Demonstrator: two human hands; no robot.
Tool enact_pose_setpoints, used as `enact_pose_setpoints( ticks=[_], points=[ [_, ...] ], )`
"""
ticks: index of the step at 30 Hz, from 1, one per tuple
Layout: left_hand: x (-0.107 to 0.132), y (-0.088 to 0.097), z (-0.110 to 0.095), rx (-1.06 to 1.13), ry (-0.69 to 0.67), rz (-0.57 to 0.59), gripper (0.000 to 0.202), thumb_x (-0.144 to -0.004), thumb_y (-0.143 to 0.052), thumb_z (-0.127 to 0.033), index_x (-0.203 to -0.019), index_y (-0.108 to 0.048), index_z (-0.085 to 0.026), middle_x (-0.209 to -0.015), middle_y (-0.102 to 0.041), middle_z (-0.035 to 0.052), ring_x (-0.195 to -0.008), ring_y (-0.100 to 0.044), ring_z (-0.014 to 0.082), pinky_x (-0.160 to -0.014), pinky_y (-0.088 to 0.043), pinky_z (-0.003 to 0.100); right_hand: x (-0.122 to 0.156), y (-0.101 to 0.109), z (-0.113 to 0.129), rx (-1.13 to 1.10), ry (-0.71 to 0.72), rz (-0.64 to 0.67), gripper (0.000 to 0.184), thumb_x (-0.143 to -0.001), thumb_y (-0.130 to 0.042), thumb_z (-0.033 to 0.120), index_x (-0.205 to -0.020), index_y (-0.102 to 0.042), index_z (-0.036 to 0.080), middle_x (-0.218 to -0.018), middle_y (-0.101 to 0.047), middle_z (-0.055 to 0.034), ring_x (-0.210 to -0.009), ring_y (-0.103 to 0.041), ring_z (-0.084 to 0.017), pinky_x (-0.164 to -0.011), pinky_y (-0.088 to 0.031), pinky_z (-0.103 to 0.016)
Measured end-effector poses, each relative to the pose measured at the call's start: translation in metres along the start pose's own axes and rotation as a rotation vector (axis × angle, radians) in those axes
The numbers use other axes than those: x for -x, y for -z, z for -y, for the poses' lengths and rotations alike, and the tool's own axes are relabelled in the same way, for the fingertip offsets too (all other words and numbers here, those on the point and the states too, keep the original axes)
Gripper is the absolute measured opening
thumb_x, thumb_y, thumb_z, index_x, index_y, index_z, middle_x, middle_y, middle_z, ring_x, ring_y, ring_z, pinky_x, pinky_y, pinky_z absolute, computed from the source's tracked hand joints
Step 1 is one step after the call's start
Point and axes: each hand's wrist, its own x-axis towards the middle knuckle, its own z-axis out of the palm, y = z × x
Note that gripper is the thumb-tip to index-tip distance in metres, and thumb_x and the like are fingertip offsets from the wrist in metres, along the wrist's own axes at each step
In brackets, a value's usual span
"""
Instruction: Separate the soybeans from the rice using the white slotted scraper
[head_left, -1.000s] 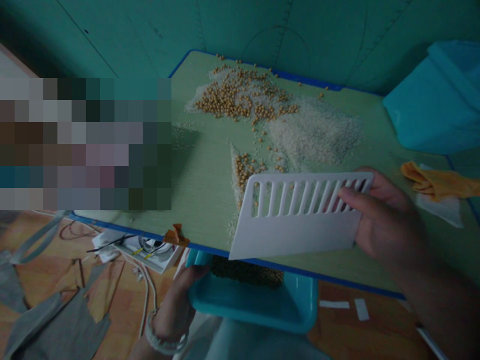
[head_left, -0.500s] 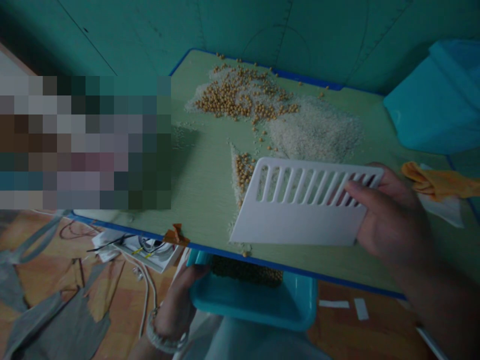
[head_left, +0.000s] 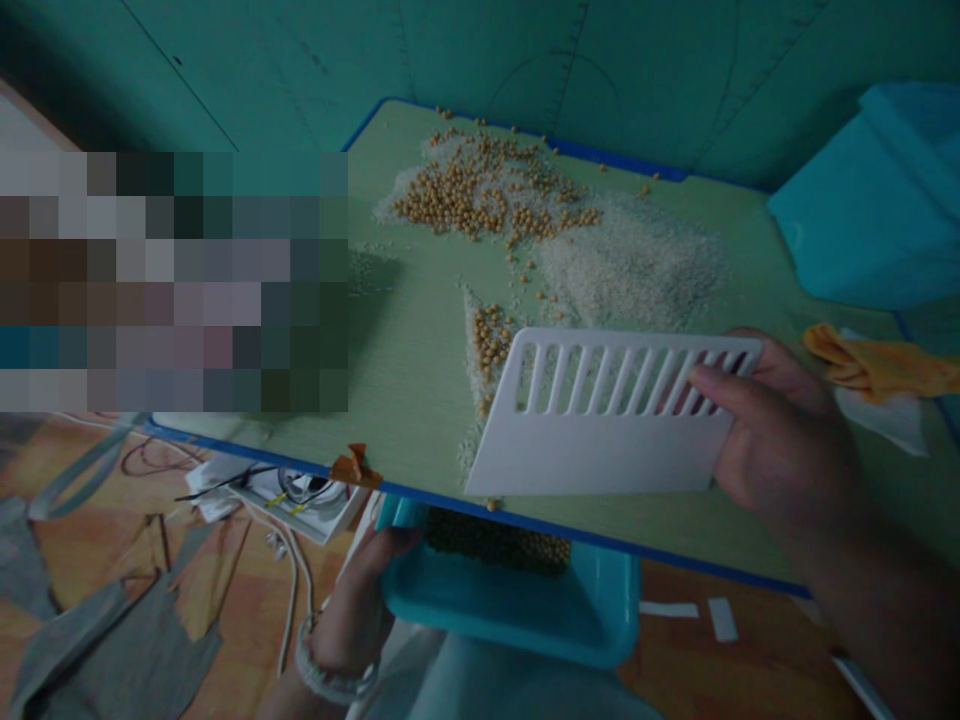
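My right hand (head_left: 795,430) grips the right end of a white slotted plastic scraper (head_left: 600,440), its thumb lying over the slots. The scraper stands on the green tabletop (head_left: 405,370) near the front edge, partly hiding a small patch of soybeans (head_left: 491,340) and white grains. Farther back lie a larger spread of soybeans (head_left: 450,195) and a pale heap of rice-like grains (head_left: 645,260). Below the table edge, my left hand (head_left: 371,575) holds the left rim of a blue plastic bin (head_left: 517,610). Dark green and tan beans (head_left: 495,540) lie in the bin.
A blue container (head_left: 870,200) stands at the back right, with an orange cloth (head_left: 877,360) in front of it. Brown tape (head_left: 355,468) sticks to the front edge. A white box of cables (head_left: 300,500) is on the floor. The left side is pixelated.
The scraper in my right hand has shifted slightly down toward the front edge. The bin has moved a little to the right and down; my left hand stays on its rim.
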Motion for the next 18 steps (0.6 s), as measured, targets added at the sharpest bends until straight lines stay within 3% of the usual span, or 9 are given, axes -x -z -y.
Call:
enact_pose_setpoints(
  ticks=[7, 13, 18],
  points=[
    [-0.0009, 0.0006, 0.0019, 0.021, -0.01, 0.003, 0.016, -0.048, -0.075, -0.018, -0.055, -0.062, -0.025, -0.05, -0.072, -0.0015, -0.082, -0.072, 0.0314, -0.068, -0.058, 0.034, 0.002, -0.0012, 0.0016, -0.007, -0.031, 0.008, 0.013, -0.065, -0.068, 0.022, -0.062, -0.055, 0.023, -0.051, -0.057, 0.0075, -0.042, -0.051, -0.011, -0.04, -0.04, -0.02],
    [0.0026, -0.0007, 0.0003, -0.039, 0.006, -0.052, 0.012, -0.049, -0.073, -0.021, -0.058, -0.065, -0.025, -0.049, -0.072, -0.0015, -0.072, -0.073, 0.0297, -0.062, -0.059, 0.034, 0.0006, -0.0014, 0.0014, 0.029, -0.006, -0.029, 0.012, -0.064, -0.069, 0.024, -0.066, -0.057, 0.024, -0.052, -0.057, 0.0067, -0.043, -0.051, -0.012, -0.041, -0.04, -0.022],
    [0.0009, -0.0015, -0.0012, -0.014, 0.01, -0.021, 0.013, -0.049, -0.073, -0.019, -0.057, -0.064, -0.025, -0.049, -0.072, -0.001, -0.082, -0.072, 0.0317, -0.063, -0.059, 0.033, 0.0007, -0.0014, 0.0029, 0.012, -0.049, -0.017, 0.014, -0.061, -0.07, 0.023, -0.064, -0.057, 0.024, -0.051, -0.056, 0.007, -0.043, -0.049, -0.01, -0.041, -0.039, -0.02]
  ],
)
